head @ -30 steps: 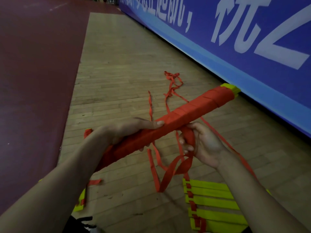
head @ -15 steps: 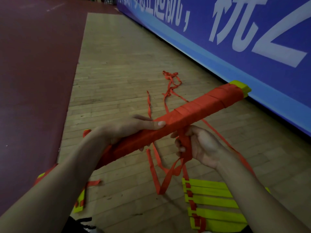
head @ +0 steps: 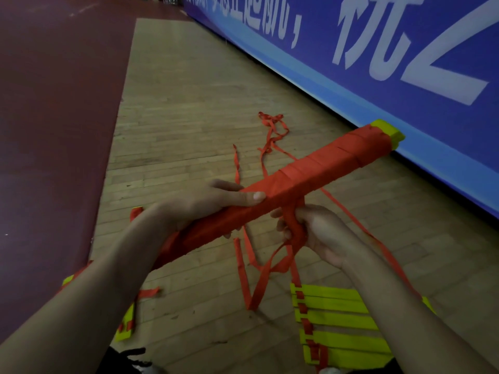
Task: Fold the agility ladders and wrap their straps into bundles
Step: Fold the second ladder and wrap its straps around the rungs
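Observation:
A long bundle of folded ladder rungs [head: 318, 168], wound in red strap with a yellow end showing at the far right, slants across the middle of the view. My left hand [head: 213, 203] grips the bundle near its middle, thumb on top. Just below the bundle, my right hand [head: 310, 230] grips the red strap [head: 295, 225] coming off it. The strap's loose end [head: 259, 282] hangs in loops toward the floor.
A second agility ladder with yellow rungs [head: 337, 319] lies spread on the wooden floor at lower right. Loose red straps [head: 272, 130] trail ahead. A blue banner wall [head: 378, 63] runs along the right. Dark red flooring [head: 54, 130] lies left. Another yellow piece [head: 125, 327] lies lower left.
The bundle has risen slightly and its far end swung a little right. My right hand has drawn the strap tighter under the bundle.

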